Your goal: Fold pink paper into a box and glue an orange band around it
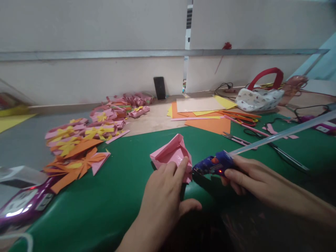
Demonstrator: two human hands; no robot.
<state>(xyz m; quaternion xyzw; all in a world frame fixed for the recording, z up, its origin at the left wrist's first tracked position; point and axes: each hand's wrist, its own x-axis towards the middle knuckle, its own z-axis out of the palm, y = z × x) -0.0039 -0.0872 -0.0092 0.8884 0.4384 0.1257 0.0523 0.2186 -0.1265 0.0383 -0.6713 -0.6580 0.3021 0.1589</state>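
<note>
A pink folded-paper box (pixel 168 152) with an open, angular top rests on the green mat (pixel 110 206). My left hand (pixel 165 189) reaches over its near side, fingers stretched out on the paper and thumb held apart from it. My right hand (pixel 246 175) grips a dark blue hot glue gun (pixel 215 164) with a small lit red light. The gun's nozzle is at the box's right edge; whether it touches cannot be made out. A long translucent glue stick (pixel 283 133) sticks out of the gun's back toward the upper right.
Pink paper pieces with yellow flowers (pixel 65 136) and orange paper flowers (pixel 81 162) are heaped left. Coloured sheets (pixel 207 124), a craft knife (pixel 238 140) and a patterned bag (pixel 259 98) lie right. A phone (pixel 159 88) leans on the wall. A purple device (pixel 28 199) sits lower left.
</note>
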